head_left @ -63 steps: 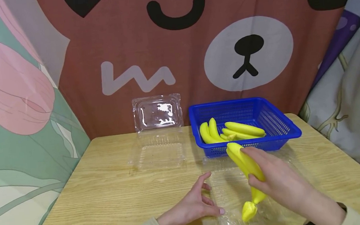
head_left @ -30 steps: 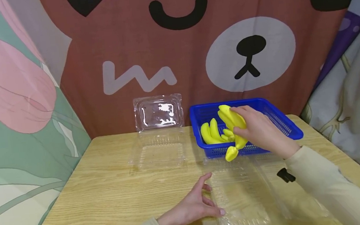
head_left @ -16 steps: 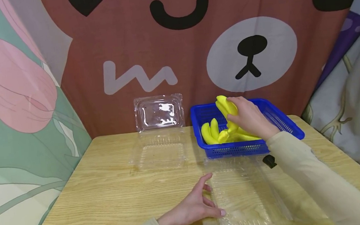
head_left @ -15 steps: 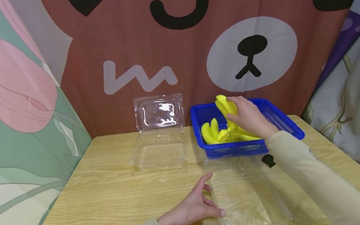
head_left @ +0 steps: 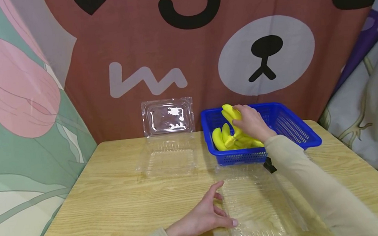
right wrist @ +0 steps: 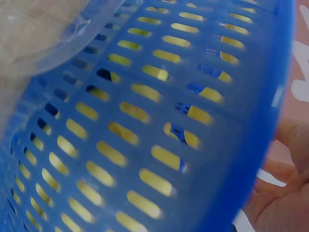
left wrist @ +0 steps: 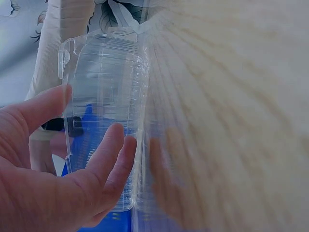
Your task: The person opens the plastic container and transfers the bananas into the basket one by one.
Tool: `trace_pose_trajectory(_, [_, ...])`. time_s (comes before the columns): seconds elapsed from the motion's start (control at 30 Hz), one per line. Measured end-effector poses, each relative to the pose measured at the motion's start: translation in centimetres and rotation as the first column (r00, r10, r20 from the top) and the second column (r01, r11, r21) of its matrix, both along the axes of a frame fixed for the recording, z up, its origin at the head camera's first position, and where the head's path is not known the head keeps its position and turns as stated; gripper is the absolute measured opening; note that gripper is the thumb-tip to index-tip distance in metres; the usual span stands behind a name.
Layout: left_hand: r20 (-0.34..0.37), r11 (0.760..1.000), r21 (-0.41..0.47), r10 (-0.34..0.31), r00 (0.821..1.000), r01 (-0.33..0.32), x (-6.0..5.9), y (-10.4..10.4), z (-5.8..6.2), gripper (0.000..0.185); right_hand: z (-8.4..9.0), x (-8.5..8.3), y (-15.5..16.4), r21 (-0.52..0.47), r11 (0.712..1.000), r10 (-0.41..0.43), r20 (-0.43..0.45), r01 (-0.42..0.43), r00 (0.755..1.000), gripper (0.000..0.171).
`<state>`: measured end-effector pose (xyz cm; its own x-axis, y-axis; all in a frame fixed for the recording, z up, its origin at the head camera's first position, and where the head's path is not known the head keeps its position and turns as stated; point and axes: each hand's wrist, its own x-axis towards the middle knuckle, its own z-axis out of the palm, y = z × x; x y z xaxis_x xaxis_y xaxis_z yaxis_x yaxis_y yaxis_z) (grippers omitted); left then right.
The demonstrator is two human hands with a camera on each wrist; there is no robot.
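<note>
Right hand: our right hand [head_left: 251, 123] is inside the blue basket [head_left: 298, 132], fingers curled round a yellow banana bunch [head_left: 230, 115] that it holds tilted, upper end above the basket's rim.
Held bunch: it sits over the left part of the basket, its lower end down among the other bananas [head_left: 222, 139] lying on the basket floor.
Right wrist view: we see mostly the basket's slotted blue wall [right wrist: 145, 135] up close, yellow showing through the slots, and our fingertips [right wrist: 285, 193] at the lower right edge.
Left hand: our left hand [head_left: 202, 218] rests on the table with relaxed, nearly straight fingers, gripping nothing; its fingertips touch the left edge of the near clear tray [head_left: 254, 209].
Left wrist view: the fingers [left wrist: 113, 154] lie against the ribbed clear plastic tray [left wrist: 104, 96], the thumb [left wrist: 41, 108] apart from them.
Near tray: it lies open on the table just in front of the basket, with no fruit in it.
Far tray: a second clear clamshell [head_left: 169, 149] stands to the left of the basket, its lid [head_left: 168, 117] upright against the backdrop.
Table: a light wooden top [head_left: 115, 199] carries everything.
Backdrop: a brown cloth with a cartoon bear face [head_left: 264, 51] hangs behind.
</note>
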<state>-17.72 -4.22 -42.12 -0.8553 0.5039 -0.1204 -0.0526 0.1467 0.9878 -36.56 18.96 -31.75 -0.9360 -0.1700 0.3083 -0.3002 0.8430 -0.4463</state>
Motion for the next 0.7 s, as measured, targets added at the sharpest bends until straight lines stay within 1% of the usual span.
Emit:
trace_pose_trajectory(0.1, [0.003, 1.000, 0.004, -0.004, 1.000, 0.004, -0.1, 0.0, 0.0, 0.102, -0.5, -0.5, -0.3, 0.016, 1.000, -0.002, 0.003, 0.002, 1.000, 0.054])
trace_pose_trajectory(0.27, [0.001, 1.000, 0.011, -0.008, 1.000, 0.008, -0.1, 0.1, 0.1, 0.102, -1.2, -0.9, -0.6, 0.029, 1.000, -0.010, 0.046, 0.009, 0.999, 0.056])
trace_pose_trajectory(0.53, [0.017, 1.000, -0.004, -0.014, 1.000, 0.014, -0.2, 0.0, 0.2, 0.101, -1.4, -0.6, -1.0, 0.044, 0.999, -0.004, 0.049, 0.002, 0.999, 0.055])
trace_pose_trajectory(0.7, [0.009, 1.000, -0.002, -0.001, 1.000, 0.001, -0.1, 0.0, 0.1, 0.102, -1.5, -0.3, -1.1, 0.032, 0.999, -0.014, 0.077, 0.011, 0.997, 0.056])
